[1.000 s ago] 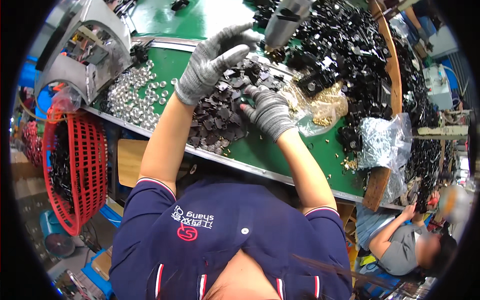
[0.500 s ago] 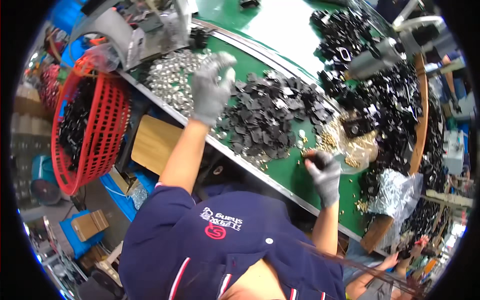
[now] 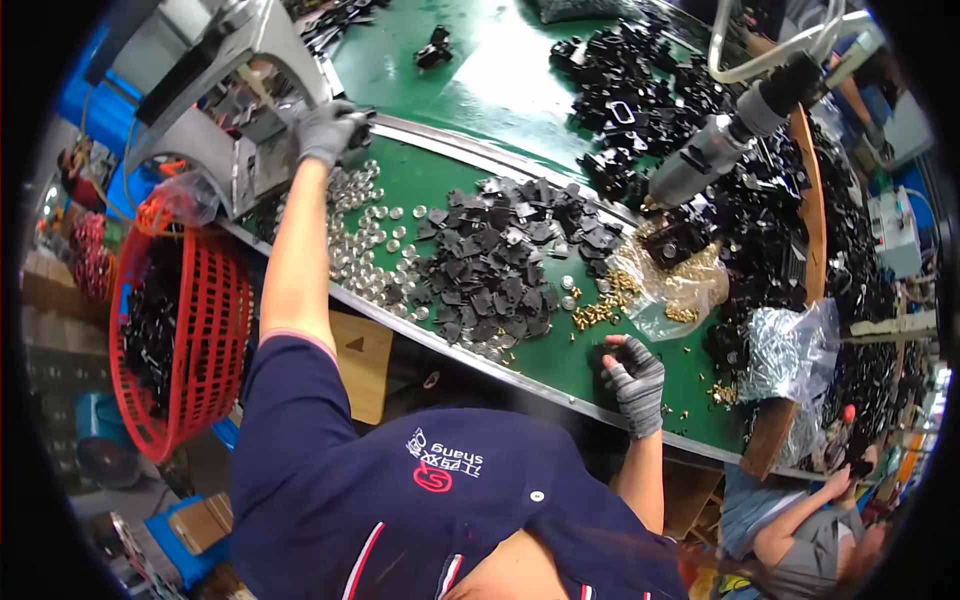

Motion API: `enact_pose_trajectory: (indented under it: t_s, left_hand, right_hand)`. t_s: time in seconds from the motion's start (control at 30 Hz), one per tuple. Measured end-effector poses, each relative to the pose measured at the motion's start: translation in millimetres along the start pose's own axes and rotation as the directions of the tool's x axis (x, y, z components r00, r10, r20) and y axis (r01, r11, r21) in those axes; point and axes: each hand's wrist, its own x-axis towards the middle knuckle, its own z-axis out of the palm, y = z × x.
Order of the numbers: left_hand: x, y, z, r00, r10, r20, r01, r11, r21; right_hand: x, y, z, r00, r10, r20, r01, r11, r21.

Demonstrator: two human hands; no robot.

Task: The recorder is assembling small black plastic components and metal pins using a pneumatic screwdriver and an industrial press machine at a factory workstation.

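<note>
My left hand point(image 3: 328, 130), gloved grey, is stretched out to the grey press machine point(image 3: 215, 95) at the far left of the green work surface point(image 3: 500, 90); the fingers are curled shut around a small dark part point(image 3: 358, 120) at the machine's edge. My right hand point(image 3: 632, 378), also gloved, rests near the front rim of the surface, fingers bent inward over a small black piece point(image 3: 603, 358), though I cannot tell how firmly. Between them lie a heap of flat black parts point(image 3: 500, 265), scattered silver discs point(image 3: 375, 240), and a clear bag of brass screws point(image 3: 670, 290). A red basket point(image 3: 200, 350) hangs below the left side.
</note>
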Motion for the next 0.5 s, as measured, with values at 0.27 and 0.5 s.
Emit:
enact_pose_trajectory:
  t_s: [0.27, 0.5]
  left_hand:
    - [-277, 164, 34, 0.916, 0.4, 0.017, -0.297, 0.706, -0.643]
    - [-352, 191, 138, 0.79, 0.608, 0.075, -0.497, 0.708, -0.502]
  right_hand:
    - [9, 2, -16, 0.995, 0.074, -0.069, -0.036, 0.894, 0.446]
    - [-5, 11, -18, 0.972, 0.046, -0.229, 0.098, 0.811, 0.576]
